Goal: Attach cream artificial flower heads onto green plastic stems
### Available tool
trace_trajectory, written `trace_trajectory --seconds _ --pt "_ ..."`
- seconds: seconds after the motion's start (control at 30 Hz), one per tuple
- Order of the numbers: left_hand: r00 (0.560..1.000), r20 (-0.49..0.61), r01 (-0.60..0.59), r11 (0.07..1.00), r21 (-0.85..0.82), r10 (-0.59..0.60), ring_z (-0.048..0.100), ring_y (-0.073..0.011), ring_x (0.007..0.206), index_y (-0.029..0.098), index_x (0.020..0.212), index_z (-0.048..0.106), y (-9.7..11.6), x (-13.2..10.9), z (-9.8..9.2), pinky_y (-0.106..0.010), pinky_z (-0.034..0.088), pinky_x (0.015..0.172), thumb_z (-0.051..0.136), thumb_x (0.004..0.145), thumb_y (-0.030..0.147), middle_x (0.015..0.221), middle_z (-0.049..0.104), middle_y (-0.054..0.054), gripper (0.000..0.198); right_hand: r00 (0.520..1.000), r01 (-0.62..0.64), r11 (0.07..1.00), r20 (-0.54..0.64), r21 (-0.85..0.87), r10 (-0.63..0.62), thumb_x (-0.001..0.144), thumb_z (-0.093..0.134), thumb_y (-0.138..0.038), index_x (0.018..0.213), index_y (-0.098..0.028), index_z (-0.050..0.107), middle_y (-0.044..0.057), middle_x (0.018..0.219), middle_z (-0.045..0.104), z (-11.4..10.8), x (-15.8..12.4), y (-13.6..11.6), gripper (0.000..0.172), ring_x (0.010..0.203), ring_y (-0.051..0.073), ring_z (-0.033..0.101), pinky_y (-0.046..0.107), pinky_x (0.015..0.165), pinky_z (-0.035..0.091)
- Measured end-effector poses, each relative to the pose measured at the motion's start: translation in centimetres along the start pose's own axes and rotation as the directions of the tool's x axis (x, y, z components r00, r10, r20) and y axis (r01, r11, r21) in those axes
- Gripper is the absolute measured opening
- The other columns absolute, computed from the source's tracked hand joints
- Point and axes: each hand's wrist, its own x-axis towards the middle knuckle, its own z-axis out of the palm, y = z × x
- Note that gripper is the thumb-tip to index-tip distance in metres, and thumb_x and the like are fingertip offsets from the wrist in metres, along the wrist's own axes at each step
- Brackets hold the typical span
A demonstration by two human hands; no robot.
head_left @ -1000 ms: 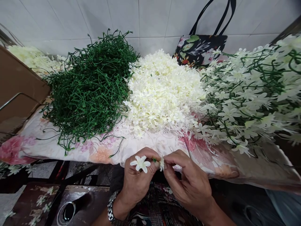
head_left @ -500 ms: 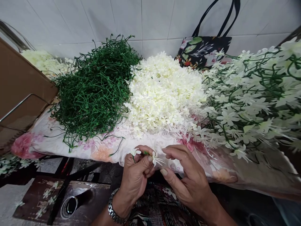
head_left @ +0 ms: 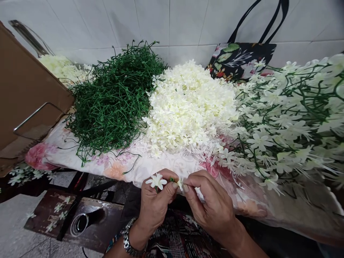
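My left hand (head_left: 155, 206), a metal watch on its wrist, is closed around a green plastic stem (head_left: 172, 179) that is mostly hidden by the fingers. One white artificial flower (head_left: 156, 181) on it opens out above the knuckles. At the fingertips of my right hand (head_left: 212, 195), a second white flower (head_left: 180, 185) is pinched, its petals close to the stem end and touched by both hands. Beyond them lie a heap of loose white blossoms (head_left: 188, 104) and, to its left, a tangled pile of green stems (head_left: 113, 98).
Finished-looking flower sprays (head_left: 285, 118) fill the right side. A floral cloth (head_left: 91, 166) covers the work surface. At the left stands a cardboard box (head_left: 29, 96). A black floral bag (head_left: 242, 61) leans on the tiled wall. Low at left is a brown board (head_left: 102, 215) with a round hole.
My right hand has come in to the left and its fingers have closed on the flower at the left fingertips. The view has shifted slightly.
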Motion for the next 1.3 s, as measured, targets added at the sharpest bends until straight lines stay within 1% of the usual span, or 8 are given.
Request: trace_trajectory --seconds 0.2,0.37,0.47,0.53,0.63,1.0,1.13,1.3 --pt "0.992 0.029 -0.127 0.98 0.154 0.124 0.036 -0.0065 0.047 0.015 0.071 0.067 -0.2 -0.3 0.1 -0.02 0.029 0.042 0.068 0.075 0.028 0.061 0.054 0.001 0.013 1.0 0.005 1.0 0.031 0.001 -0.005 0.084 0.048 -0.007 0.083 -0.016 0.051 0.002 0.066 0.054 -0.3 0.1 0.1 0.01 0.061 0.012 0.053 0.022 0.054 0.046" --pt "1.0 -0.014 -0.003 1.0 0.003 0.003 0.033 -0.0046 0.043 0.015 0.067 0.064 0.2 -0.4 0.3 -0.018 0.026 0.04 0.073 0.068 0.031 0.053 0.045 0.005 0.019 0.995 -0.04 0.996 0.095 0.076 0.033 0.088 0.049 -0.017 0.092 -0.016 0.054 0.003 0.073 0.057 -1.1 0.1 -0.1 0.007 0.066 0.012 0.056 0.022 0.058 0.049" --pt "0.998 -0.046 0.04 0.999 -0.017 -0.041 0.034 -0.0048 0.044 0.014 0.065 0.063 0.7 -0.4 0.1 -0.018 0.028 0.041 0.075 0.065 0.031 0.051 0.043 0.005 0.021 0.99 -0.043 0.998 0.136 0.043 0.037 0.087 0.053 -0.029 0.113 -0.013 0.051 0.009 0.094 0.06 -1.2 0.1 -0.3 0.031 0.084 0.017 0.059 0.028 0.069 0.053" --pt "1.0 -0.025 0.008 1.0 0.021 -0.008 0.039 -0.0068 0.049 0.014 0.064 0.063 0.9 -0.4 -0.2 -0.019 0.033 0.045 0.074 0.066 0.029 0.054 0.047 0.004 0.018 0.987 -0.037 0.997 0.159 0.067 0.026 0.086 0.053 -0.022 0.111 -0.015 0.053 0.009 0.095 0.06 -0.9 0.1 -0.4 0.026 0.086 0.016 0.059 0.027 0.071 0.052" --pt "0.999 0.027 -0.045 0.994 0.099 0.043 0.045 -0.0097 0.053 0.014 0.064 0.065 1.2 -0.3 -0.8 -0.021 0.037 0.048 0.072 0.068 0.026 0.056 0.052 0.002 0.014 0.99 -0.062 0.992 0.137 0.109 0.047 0.084 0.051 -0.009 0.093 -0.017 0.056 0.003 0.079 0.059 -0.3 0.0 -0.7 0.012 0.073 0.012 0.057 0.024 0.063 0.049" --pt "0.976 0.149 -0.186 0.958 0.216 0.156 0.051 -0.0113 0.062 0.016 0.074 0.066 1.3 0.2 -2.7 -0.022 0.041 0.056 0.061 0.08 0.018 0.067 0.058 0.0 0.009 0.987 -0.137 0.982 0.103 0.131 0.124 0.083 0.049 -0.007 0.082 -0.017 0.053 0.0 0.07 0.054 1.1 0.2 -0.9 0.01 0.061 0.009 0.053 0.021 0.054 0.044" --pt "0.942 0.199 -0.319 0.901 0.294 0.269 0.052 -0.0112 0.061 0.017 0.073 0.067 1.9 0.5 -3.0 -0.021 0.041 0.056 0.059 0.08 0.013 0.066 0.059 0.0 0.012 0.981 -0.17 0.97 0.12 0.172 0.15 0.083 0.05 -0.008 0.079 -0.017 0.052 -0.001 0.067 0.053 0.3 0.9 -1.1 0.01 0.06 0.008 0.051 0.02 0.055 0.042" --pt "0.874 0.324 -0.474 0.783 0.402 0.363 0.052 -0.0093 0.056 0.015 0.074 0.067 3.0 0.6 -2.9 -0.019 0.04 0.051 0.056 0.078 0.007 0.062 0.057 0.001 0.014 0.98 -0.099 0.985 0.186 0.138 0.072 0.082 0.05 -0.006 0.08 -0.016 0.053 0.0 0.071 0.055 -1.0 2.0 -1.6 0.011 0.064 0.008 0.052 0.019 0.057 0.042"
